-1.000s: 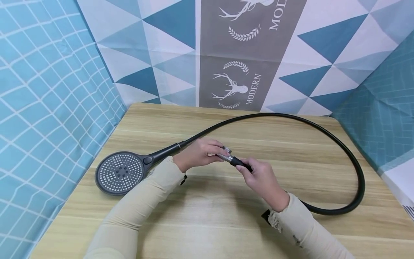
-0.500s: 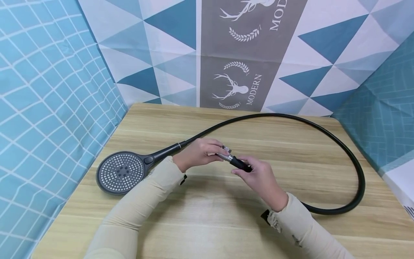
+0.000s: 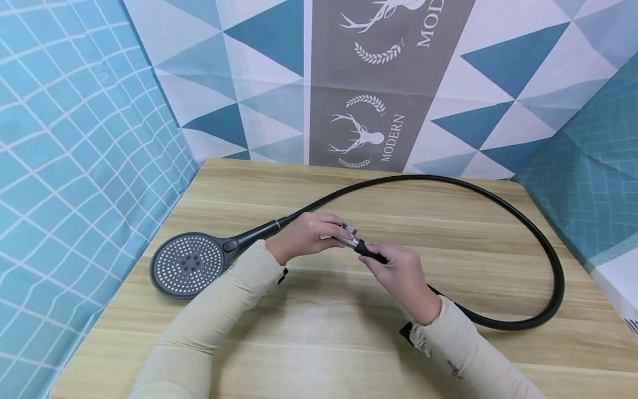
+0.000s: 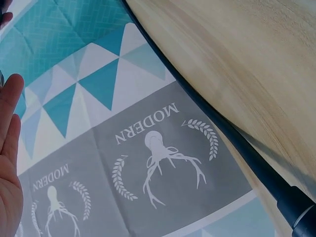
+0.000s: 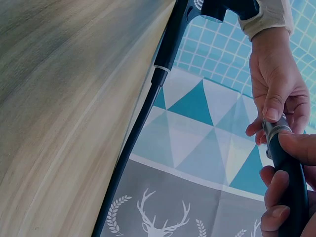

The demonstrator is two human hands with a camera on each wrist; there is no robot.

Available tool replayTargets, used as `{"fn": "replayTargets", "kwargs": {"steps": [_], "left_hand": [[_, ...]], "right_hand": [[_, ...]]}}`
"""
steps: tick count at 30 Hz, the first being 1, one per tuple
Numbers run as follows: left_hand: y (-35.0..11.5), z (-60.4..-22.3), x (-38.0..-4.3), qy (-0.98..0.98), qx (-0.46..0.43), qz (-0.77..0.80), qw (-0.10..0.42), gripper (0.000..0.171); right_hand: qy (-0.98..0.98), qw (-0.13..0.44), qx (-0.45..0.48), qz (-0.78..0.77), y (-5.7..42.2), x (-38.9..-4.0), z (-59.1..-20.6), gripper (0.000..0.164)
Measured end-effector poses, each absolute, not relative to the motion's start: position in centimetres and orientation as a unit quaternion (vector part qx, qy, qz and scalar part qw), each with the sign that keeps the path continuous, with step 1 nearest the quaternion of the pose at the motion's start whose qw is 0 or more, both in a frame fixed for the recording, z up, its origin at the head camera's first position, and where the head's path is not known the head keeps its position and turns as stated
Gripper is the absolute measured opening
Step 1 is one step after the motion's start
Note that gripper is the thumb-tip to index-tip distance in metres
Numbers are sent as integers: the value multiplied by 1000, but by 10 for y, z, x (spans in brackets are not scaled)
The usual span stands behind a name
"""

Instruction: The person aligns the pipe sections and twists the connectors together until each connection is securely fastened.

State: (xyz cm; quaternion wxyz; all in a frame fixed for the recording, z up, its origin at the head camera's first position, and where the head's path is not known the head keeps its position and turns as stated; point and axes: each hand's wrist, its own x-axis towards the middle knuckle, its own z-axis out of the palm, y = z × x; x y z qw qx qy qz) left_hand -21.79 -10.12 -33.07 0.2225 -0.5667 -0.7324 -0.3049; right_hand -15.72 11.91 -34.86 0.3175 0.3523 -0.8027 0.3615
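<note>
In the head view my left hand (image 3: 311,235) pinches a silvery metal fitting (image 3: 349,239) between thumb and fingers. My right hand (image 3: 399,271) grips the black end sleeve of the shower hose (image 3: 370,252), right up against that fitting. The right wrist view shows the fitting (image 5: 274,129) meeting the sleeve (image 5: 284,163), with the right thumb (image 5: 298,146) lying on the sleeve. Whether the threads are engaged cannot be seen. The hose's other end joins a dark grey hand shower (image 3: 188,265), lying spray face up left of my left forearm.
The black hose (image 3: 558,277) loops across the wooden table (image 3: 309,343) and round to the right. Patterned sheets hang behind the table, with a blue tiled-print sheet (image 3: 85,138) on the left and a teal one (image 3: 593,149) on the right.
Half a second ago my right fingers were loosened around the hose sleeve; now they have closed on it again. The left hand and the fitting have stayed in place.
</note>
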Motion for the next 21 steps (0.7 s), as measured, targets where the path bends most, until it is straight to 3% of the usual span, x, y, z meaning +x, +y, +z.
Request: {"fn": "replayTargets", "kwargs": {"steps": [12, 21], "left_hand": [[-102, -332, -218, -733, -568, -305, 218, 21], [-104, -337, -217, -735, -567, -301, 220, 21]], "right_hand": [[-816, 279, 355, 361, 118, -156, -350, 27], [-848, 212, 342, 346, 120, -157, -344, 24]]}}
